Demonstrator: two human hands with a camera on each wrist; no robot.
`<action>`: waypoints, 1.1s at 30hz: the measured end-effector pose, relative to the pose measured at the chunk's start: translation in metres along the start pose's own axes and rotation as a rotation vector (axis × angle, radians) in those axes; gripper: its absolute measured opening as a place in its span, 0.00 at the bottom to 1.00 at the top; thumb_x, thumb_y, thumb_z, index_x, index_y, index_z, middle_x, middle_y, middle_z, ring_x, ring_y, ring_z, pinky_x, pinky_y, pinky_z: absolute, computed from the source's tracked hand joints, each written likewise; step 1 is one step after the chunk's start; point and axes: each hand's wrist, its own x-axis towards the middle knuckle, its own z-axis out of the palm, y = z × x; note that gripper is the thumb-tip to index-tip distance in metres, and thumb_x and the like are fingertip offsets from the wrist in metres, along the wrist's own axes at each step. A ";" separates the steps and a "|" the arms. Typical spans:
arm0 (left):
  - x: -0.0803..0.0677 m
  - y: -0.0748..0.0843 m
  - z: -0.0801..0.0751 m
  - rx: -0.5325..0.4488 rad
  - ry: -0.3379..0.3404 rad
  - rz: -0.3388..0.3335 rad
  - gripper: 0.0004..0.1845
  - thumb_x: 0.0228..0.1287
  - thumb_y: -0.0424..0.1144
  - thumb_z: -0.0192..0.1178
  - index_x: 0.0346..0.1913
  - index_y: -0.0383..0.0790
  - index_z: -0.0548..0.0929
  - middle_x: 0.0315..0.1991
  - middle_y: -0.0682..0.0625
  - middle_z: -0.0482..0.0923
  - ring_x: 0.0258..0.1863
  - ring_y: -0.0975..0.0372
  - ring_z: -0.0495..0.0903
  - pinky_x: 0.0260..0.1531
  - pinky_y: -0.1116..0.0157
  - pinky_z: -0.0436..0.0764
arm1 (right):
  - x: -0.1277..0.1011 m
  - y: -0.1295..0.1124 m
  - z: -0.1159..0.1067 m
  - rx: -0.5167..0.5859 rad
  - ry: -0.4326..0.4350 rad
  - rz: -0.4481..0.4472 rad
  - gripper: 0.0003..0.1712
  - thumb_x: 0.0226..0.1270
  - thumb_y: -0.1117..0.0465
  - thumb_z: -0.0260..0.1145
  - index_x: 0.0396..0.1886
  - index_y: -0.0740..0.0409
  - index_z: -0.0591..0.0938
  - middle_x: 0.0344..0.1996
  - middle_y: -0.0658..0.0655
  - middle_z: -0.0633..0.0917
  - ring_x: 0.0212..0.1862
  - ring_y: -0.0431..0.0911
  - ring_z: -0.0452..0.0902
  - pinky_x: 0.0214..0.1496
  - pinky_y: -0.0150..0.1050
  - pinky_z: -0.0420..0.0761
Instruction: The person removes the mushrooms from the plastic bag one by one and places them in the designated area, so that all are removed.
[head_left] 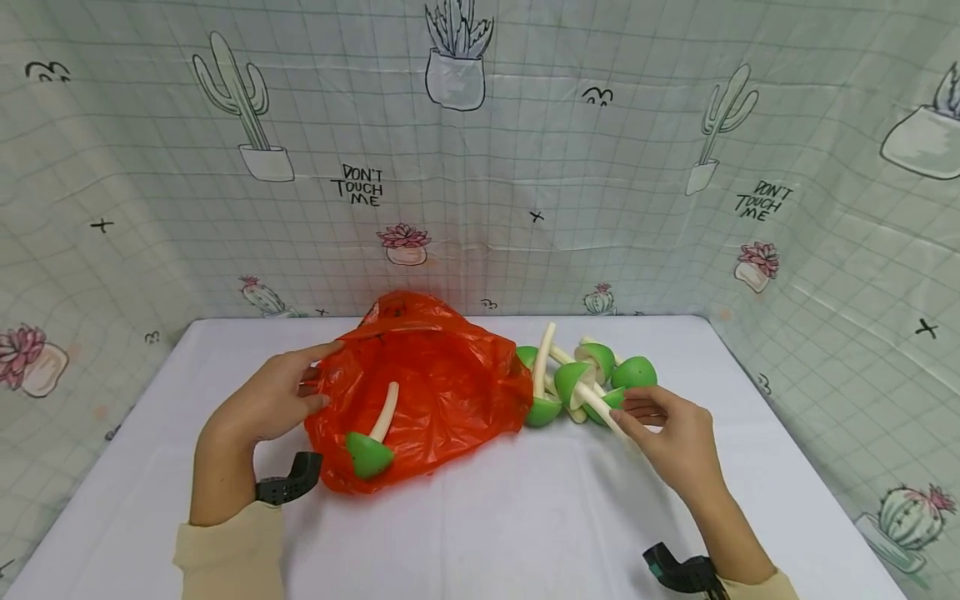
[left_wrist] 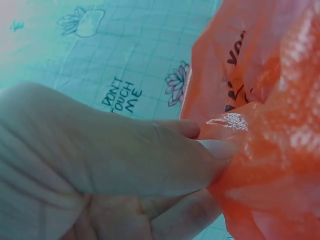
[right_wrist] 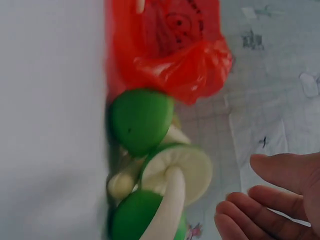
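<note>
A red plastic bag (head_left: 457, 392) lies on the left half of the table with its mouth spread wide. My left hand (head_left: 266, 396) pinches the bag's left edge between thumb and fingers, as the left wrist view shows close up. One toy mushroom with a green cap (head_left: 367, 456) and pale stem lies against the red plastic near the front. Right of the bag is a heap of several similar mushrooms (head_left: 633, 372). My right hand (head_left: 671, 442) is beside the stem of the nearest mushroom (right_wrist: 177, 170), fingers loosely bent and holding nothing in the right wrist view.
The white table (head_left: 480, 525) ends at a patterned cloth (head_left: 480, 250) hanging behind and at both sides. The heap touches the bag's right side. Dark bands (head_left: 288, 479) with wrist cameras sit on both wrists.
</note>
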 end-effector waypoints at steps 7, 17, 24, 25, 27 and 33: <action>0.000 0.001 -0.005 0.008 0.010 -0.020 0.38 0.68 0.24 0.64 0.79 0.28 0.63 0.63 0.28 0.77 0.59 0.36 0.79 0.47 0.49 0.89 | 0.020 -0.062 0.024 0.203 -0.147 -0.138 0.16 0.60 0.70 0.80 0.48 0.65 0.88 0.41 0.57 0.91 0.42 0.50 0.89 0.47 0.44 0.90; -0.004 -0.001 -0.006 0.017 0.014 -0.068 0.39 0.69 0.26 0.65 0.80 0.31 0.63 0.64 0.28 0.76 0.60 0.37 0.78 0.48 0.48 0.89 | 0.027 -0.130 0.103 0.250 -0.402 -0.189 0.16 0.62 0.64 0.80 0.48 0.62 0.89 0.41 0.55 0.91 0.43 0.51 0.88 0.48 0.42 0.89; -0.006 -0.001 -0.003 0.015 0.016 -0.057 0.38 0.69 0.25 0.64 0.80 0.30 0.63 0.64 0.28 0.76 0.60 0.37 0.79 0.50 0.47 0.88 | 0.016 -0.155 0.158 0.154 -0.512 -0.137 0.21 0.60 0.59 0.82 0.50 0.62 0.88 0.42 0.57 0.89 0.43 0.48 0.84 0.45 0.33 0.84; -0.006 -0.001 -0.003 0.014 0.017 -0.052 0.38 0.69 0.25 0.64 0.80 0.30 0.63 0.64 0.28 0.77 0.60 0.37 0.79 0.50 0.47 0.88 | 0.015 -0.158 0.164 0.140 -0.515 -0.136 0.21 0.60 0.58 0.82 0.50 0.62 0.88 0.42 0.57 0.88 0.43 0.47 0.83 0.45 0.33 0.83; -0.006 -0.002 -0.003 0.015 0.018 -0.039 0.38 0.69 0.25 0.64 0.79 0.30 0.64 0.64 0.28 0.77 0.60 0.36 0.79 0.50 0.47 0.88 | 0.012 -0.163 0.173 0.120 -0.511 -0.143 0.23 0.58 0.57 0.83 0.50 0.61 0.89 0.41 0.55 0.87 0.41 0.44 0.80 0.43 0.32 0.81; -0.008 -0.003 -0.004 0.044 0.035 -0.003 0.37 0.67 0.25 0.65 0.78 0.28 0.65 0.63 0.28 0.77 0.59 0.35 0.80 0.49 0.46 0.88 | 0.005 -0.168 0.194 0.096 -0.500 -0.163 0.19 0.56 0.56 0.85 0.44 0.57 0.89 0.31 0.47 0.83 0.34 0.36 0.73 0.37 0.28 0.76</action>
